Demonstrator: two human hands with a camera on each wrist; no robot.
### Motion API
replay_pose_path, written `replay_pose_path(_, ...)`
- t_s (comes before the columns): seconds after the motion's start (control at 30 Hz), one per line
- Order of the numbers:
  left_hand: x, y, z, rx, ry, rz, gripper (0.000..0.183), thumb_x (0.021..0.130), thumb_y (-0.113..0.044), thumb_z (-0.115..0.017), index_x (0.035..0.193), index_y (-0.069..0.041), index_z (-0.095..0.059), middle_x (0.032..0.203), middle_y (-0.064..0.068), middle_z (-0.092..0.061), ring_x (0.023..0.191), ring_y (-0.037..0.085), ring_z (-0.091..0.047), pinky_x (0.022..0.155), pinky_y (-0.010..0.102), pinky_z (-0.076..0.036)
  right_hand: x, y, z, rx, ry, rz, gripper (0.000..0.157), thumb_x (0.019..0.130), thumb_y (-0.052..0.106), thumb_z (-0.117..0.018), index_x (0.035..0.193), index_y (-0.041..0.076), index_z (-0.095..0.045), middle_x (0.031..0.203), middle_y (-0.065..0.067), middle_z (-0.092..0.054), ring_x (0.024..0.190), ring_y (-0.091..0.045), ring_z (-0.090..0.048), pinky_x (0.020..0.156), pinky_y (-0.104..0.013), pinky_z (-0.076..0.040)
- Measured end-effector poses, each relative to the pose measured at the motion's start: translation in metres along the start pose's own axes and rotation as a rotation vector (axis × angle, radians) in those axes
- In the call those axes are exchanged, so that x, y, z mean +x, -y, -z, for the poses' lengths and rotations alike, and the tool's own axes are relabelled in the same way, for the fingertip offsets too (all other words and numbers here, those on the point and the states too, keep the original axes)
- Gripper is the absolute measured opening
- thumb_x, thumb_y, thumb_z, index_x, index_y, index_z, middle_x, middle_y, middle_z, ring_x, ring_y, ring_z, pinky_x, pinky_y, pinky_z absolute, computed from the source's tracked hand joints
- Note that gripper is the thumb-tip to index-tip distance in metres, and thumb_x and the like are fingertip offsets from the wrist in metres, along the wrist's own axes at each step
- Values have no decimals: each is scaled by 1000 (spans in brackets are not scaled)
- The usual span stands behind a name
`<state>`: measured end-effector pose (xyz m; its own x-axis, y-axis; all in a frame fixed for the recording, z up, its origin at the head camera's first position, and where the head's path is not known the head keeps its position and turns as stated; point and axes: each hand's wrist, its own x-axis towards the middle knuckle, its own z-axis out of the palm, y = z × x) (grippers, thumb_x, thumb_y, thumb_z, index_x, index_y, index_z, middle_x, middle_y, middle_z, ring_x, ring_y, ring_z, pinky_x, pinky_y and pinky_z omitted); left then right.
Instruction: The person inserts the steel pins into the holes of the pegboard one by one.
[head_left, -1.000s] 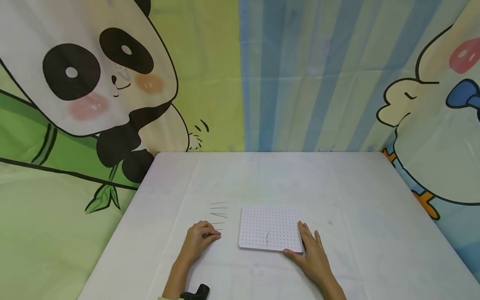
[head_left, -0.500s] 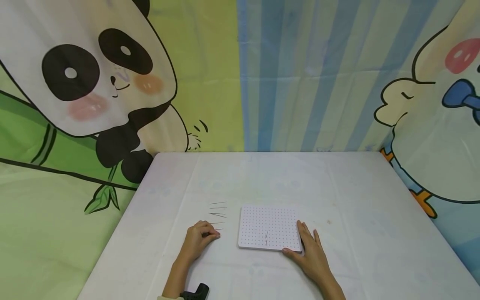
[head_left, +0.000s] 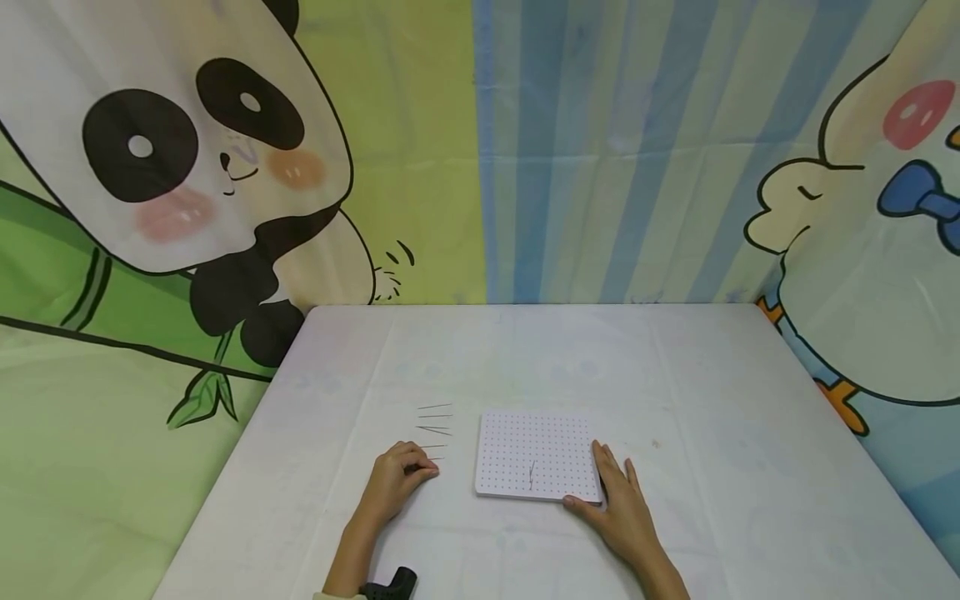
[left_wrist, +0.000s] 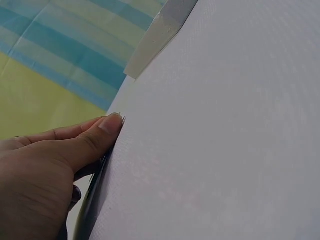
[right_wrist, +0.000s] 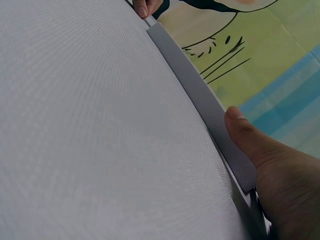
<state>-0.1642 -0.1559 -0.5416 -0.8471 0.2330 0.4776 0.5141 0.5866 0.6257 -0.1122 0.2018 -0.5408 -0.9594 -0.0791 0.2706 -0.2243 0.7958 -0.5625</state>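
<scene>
A white board (head_left: 502, 450) dotted with small holes lies flat on the table. In the right wrist view, three thin dark sticks (right_wrist: 229, 71) stand up from it, slightly tilted. My right hand (head_left: 624, 518) rests at its near right corner, thumb (right_wrist: 242, 132) against the front edge and straight fingers along the right side. Left of the board, my left hand (head_left: 393, 483) pinches one end of a thin dark stick (head_left: 439, 458) between thumb and forefinger, low over the tabletop. Fine tips also show at these fingertips in the left wrist view.
Several more thin dark sticks (head_left: 435, 416) lie in a loose column beyond my left hand. A white table (head_left: 525, 358) carries everything, and a printed curtain (head_left: 420, 150) hangs behind its far edge. A black device (head_left: 390, 583) is strapped at my left wrist.
The head view has shifted very slightly. Both hands, the board and the sticks keep their places.
</scene>
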Motion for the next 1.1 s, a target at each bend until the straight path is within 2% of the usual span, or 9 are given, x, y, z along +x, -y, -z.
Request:
replay_pose_path(0.3, -2, 0, -1, 15, 5, 12, 16, 70, -12, -79, 70, -20, -65, 76, -18, -57, 74, 2, -52, 64, 21, -47, 0, 0, -1, -19, -32, 16, 101, 70, 57, -71, 139, -6, -32, 141, -19, -37, 131, -36, -30, 110, -47, -7)
replay_pose_path(0.43, -2, 0, -1, 6, -8, 9, 16, 71, -13, -78, 71, -21, -65, 77, -19, -57, 76, 2, -53, 65, 19, -47, 0, 0, -1, -14, -19, 3, 101, 70, 58, -70, 139, -5, -31, 141, -19, -36, 131, -35, -29, 110, -46, -6)
replay_pose_path(0.6, 0, -3, 0, -30, -78, -11, 11, 74, -11, -76, 78, -17, -69, 80, -12, -63, 74, 5, -58, 63, 19, -49, 0, 0, 0, -15, -9, -6, 103, 70, 60, -68, 140, -5, -31, 142, -18, -35, 132, -34, -28, 110, -46, -5)
replay_pose_path(0.73, 2, -4, 0, -67, -148, 9, 8, 76, -12, -75, 81, -16, -70, 76, -10, -66, 65, 3, -56, 54, 19, -45, -1, 0, 0, -12, -25, 10, 101, 70, 58, -70, 139, -6, -32, 141, -19, -36, 131, -36, -29, 110, -47, -6)
replay_pose_path(0.83, 4, -7, 0, -116, -180, 52, 6, 77, -14, -75, 79, -18, -72, 73, -11, -66, 59, 3, -51, 50, 19, -40, 0, 0, 0, -11, -36, 26, 100, 70, 56, -71, 139, -6, -33, 141, -20, -37, 130, -36, -30, 110, -47, -7)
replay_pose_path(0.97, 7, -16, 0, -201, -201, 93, 7, 76, -14, -75, 82, -17, -73, 74, -9, -67, 60, 7, -51, 52, 19, -39, 0, 0, 0, -10, -43, 36, 99, 70, 54, -71, 138, -7, -33, 141, -20, -37, 130, -37, -31, 110, -47, -7)
replay_pose_path(1.1, 12, -25, -3, -263, -240, 88, 14, 76, -7, -73, 90, -10, -74, 76, -3, -67, 63, 12, -53, 55, 18, -40, 0, 0, -1, -13, -48, 37, 99, 70, 54, -72, 138, -7, -33, 140, -20, -37, 129, -37, -31, 110, -45, -6)
